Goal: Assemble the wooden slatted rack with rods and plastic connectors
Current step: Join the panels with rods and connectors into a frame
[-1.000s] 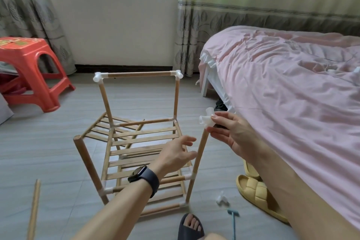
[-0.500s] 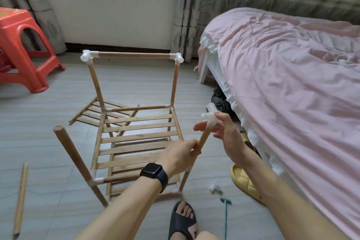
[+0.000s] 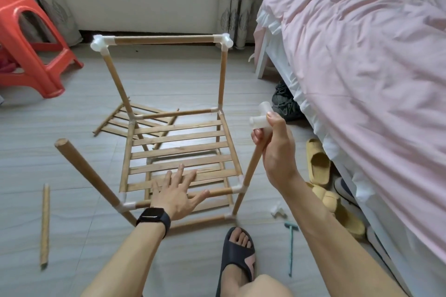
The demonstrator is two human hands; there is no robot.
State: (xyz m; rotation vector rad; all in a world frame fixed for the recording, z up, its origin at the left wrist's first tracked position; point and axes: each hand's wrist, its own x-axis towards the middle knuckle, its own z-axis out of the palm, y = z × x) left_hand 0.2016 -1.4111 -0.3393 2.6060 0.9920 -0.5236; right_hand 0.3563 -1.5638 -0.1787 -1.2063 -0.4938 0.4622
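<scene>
The partly built wooden rack [image 3: 183, 152] stands on the floor with a slatted shelf and white plastic connectors at its corners. My right hand [image 3: 277, 149] grips the top of the near right upright rod [image 3: 252, 169], where a white connector [image 3: 261, 119] sits on the rod's end. My left hand [image 3: 177, 190], fingers spread and straight, hovers over the front rail of the shelf. The near left upright rod [image 3: 84, 169] leans outward with a bare top end.
A loose rod [image 3: 45, 225] lies on the floor at the left, and a second slatted panel [image 3: 135, 120] behind the rack. A spare connector [image 3: 277, 211] and a small teal tool [image 3: 290, 248] lie near my foot. Red stool [image 3: 26, 38] far left; bed [image 3: 362, 79] and slippers right.
My left hand let go of the right upright rod and moved down left, opening over the shelf. My right hand slid down to grip the rod with the connector on top.
</scene>
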